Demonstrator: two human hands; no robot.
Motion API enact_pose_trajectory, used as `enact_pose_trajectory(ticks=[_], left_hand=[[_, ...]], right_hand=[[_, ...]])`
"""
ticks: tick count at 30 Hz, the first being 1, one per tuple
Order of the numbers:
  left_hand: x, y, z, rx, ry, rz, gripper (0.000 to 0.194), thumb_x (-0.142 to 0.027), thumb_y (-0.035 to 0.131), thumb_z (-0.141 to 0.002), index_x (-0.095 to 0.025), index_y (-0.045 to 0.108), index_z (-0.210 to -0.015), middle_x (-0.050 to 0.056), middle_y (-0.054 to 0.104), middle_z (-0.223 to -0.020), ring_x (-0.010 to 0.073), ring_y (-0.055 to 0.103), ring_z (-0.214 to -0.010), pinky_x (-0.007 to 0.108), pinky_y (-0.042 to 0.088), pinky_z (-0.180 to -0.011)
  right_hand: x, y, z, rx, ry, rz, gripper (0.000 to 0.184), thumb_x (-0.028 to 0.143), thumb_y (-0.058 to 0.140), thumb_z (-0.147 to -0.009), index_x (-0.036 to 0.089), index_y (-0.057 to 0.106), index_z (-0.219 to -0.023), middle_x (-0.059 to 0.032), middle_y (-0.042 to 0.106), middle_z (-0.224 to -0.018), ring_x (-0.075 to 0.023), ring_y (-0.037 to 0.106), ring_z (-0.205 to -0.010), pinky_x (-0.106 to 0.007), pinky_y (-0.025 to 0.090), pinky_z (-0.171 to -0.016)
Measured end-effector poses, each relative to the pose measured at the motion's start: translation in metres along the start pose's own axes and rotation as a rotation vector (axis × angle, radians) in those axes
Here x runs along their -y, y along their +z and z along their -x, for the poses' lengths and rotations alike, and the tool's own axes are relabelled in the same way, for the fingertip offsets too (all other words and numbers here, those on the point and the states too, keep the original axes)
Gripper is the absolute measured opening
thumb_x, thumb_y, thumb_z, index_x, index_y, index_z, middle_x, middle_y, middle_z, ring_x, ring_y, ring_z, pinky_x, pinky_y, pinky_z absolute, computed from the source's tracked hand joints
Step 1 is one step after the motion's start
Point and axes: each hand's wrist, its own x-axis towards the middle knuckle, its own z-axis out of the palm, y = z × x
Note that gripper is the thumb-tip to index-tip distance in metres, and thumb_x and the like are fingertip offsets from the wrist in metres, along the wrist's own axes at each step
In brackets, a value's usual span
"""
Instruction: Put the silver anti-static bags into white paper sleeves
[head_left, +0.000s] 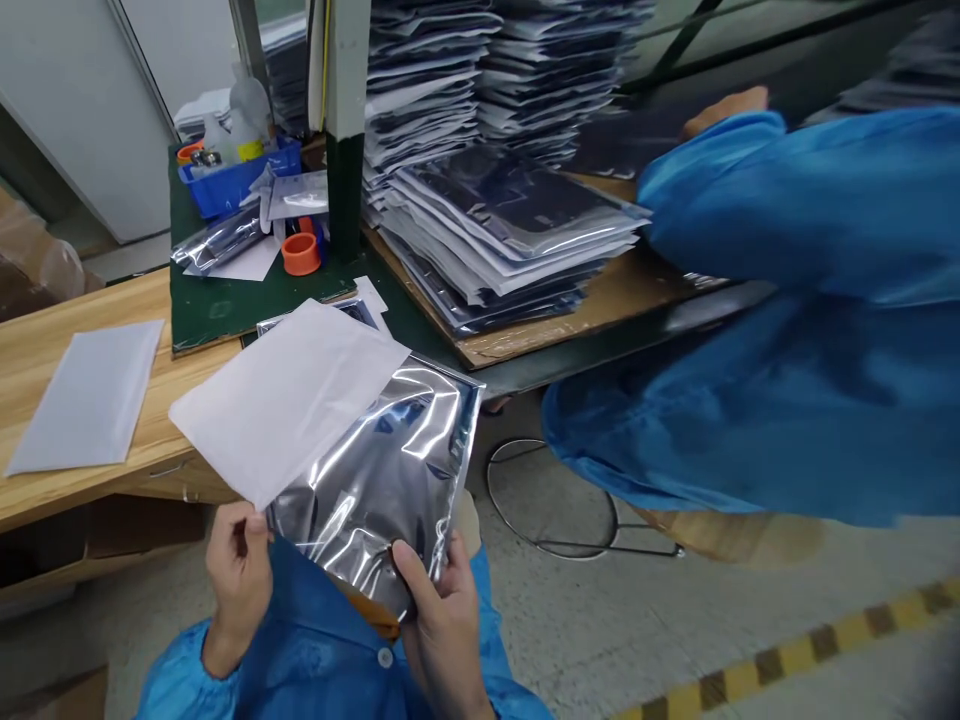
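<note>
So, a silver bag (367,480) is held up at bottom centre of the frame, and a white sheet (281,400) lies across its upper end, overlapping the foil. At this point, most of the sheet sits outside the bag, though it is hard to tell whether its edge has entered the mouth. The left hand (238,585) is closed in a pinch on the bag's left edge, and the right hand (442,625) grips its lower right side, thumb on the front.

Just to the left, another white sheet (86,400) lies on a wooden table (45,350). Upper centre, stacks of flat bags (510,235) rise beyond a green mat (217,310), which holds a blue bin (232,180) and an orange ring (301,253). On the right, a co-worker's blue sleeve (787,200) crosses the frame, their hand (726,110) near the stacks.
</note>
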Motion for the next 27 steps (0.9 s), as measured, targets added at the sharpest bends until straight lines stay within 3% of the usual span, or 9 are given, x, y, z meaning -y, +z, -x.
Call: enact_pose_trajectory(ticks=[5,7,9,12,15,18,20,23,27], left_hand=[[0.006,0.0,0.028,0.301,0.241,-0.025,0.016,-0.022,0.054,-0.09,-0.019,0.06,-0.075,-0.002,0.059,-0.06,0.0104,0.055,-0.053,0.02,0.043,-0.054],[0.003,0.002,0.038,0.303,0.029,0.062,0.025,-0.029,0.052,-0.091,-0.02,0.057,-0.067,-0.002,0.056,-0.056,0.0109,0.053,-0.051,0.021,0.043,-0.052],[0.0,0.006,0.039,0.126,-0.293,0.239,0.03,-0.042,0.05,-0.09,-0.021,0.054,-0.069,0.0,0.056,-0.059,0.0125,0.055,-0.054,0.022,0.046,-0.053],[-0.003,0.007,0.026,-0.092,-0.769,0.591,0.041,-0.059,0.045,-0.085,-0.021,0.057,-0.093,0.005,0.067,-0.087,0.0196,0.065,-0.083,0.03,0.054,-0.071],[0.002,-0.006,0.011,-0.097,-1.14,0.687,0.049,-0.051,0.063,-0.076,-0.019,0.056,-0.113,0.009,0.067,-0.112,0.0258,0.063,-0.104,0.035,0.055,-0.084],[0.016,-0.039,0.01,-0.084,-1.234,0.621,0.07,-0.042,0.083,-0.057,-0.019,0.056,-0.118,0.01,0.068,-0.113,0.03,0.063,-0.106,0.035,0.056,-0.084],[0.03,-0.066,0.016,-0.035,-1.228,0.564,0.082,-0.046,0.089,-0.043,-0.017,0.059,-0.114,0.012,0.071,-0.107,0.0337,0.063,-0.104,0.036,0.057,-0.082],[0.054,-0.095,0.026,0.122,-1.245,0.463,0.08,-0.046,0.091,-0.035,-0.014,0.064,-0.103,0.015,0.072,-0.1,0.0369,0.064,-0.102,0.039,0.057,-0.082],[0.083,-0.09,0.042,0.361,-1.274,0.404,0.066,-0.044,0.089,-0.043,-0.012,0.066,-0.096,0.016,0.073,-0.097,0.0349,0.066,-0.099,0.041,0.055,-0.086]], right_hand=[[-0.005,0.006,0.0,-0.057,-0.073,0.044,0.071,0.036,0.077,-0.07,0.027,0.043,-0.132,-0.0007,0.074,-0.105,-0.0187,0.069,-0.091,-0.03,0.056,-0.081],[-0.01,0.007,0.0,-0.043,-0.078,0.106,0.073,0.037,0.075,-0.072,0.026,0.041,-0.135,-0.003,0.072,-0.111,-0.021,0.067,-0.099,-0.034,0.054,-0.088],[-0.017,0.007,0.003,-0.017,-0.08,0.16,0.076,0.039,0.075,-0.072,0.025,0.038,-0.137,-0.005,0.071,-0.115,-0.0228,0.066,-0.102,-0.037,0.053,-0.091],[-0.035,-0.002,0.018,0.023,-0.074,0.248,0.078,0.039,0.075,-0.071,0.025,0.037,-0.138,-0.0063,0.07,-0.116,-0.0236,0.067,-0.1,-0.036,0.054,-0.088],[-0.049,-0.03,0.028,0.196,-0.072,0.396,0.071,0.036,0.085,-0.058,0.024,0.057,-0.123,-0.0054,0.074,-0.109,-0.0265,0.067,-0.099,-0.035,0.054,-0.087],[-0.041,-0.069,0.011,0.387,-0.086,0.589,0.041,0.036,0.091,-0.042,0.024,0.075,-0.079,-0.0039,0.078,-0.08,-0.0301,0.068,-0.081,-0.039,0.055,-0.079],[-0.023,-0.088,-0.013,0.309,-0.037,0.64,0.025,0.044,0.085,-0.053,0.024,0.074,-0.062,-0.0041,0.076,-0.064,-0.0276,0.067,-0.064,-0.04,0.056,-0.068],[-0.001,-0.096,-0.046,0.144,-0.03,0.454,0.04,0.059,0.069,-0.071,0.022,0.075,-0.085,-0.0077,0.078,-0.089,-0.0263,0.07,-0.086,-0.044,0.052,-0.085],[-0.012,-0.081,-0.062,0.222,0.122,0.334,0.05,0.059,0.072,-0.067,0.017,0.075,-0.093,-0.0121,0.078,-0.092,-0.0261,0.071,-0.087,-0.043,0.052,-0.085]])
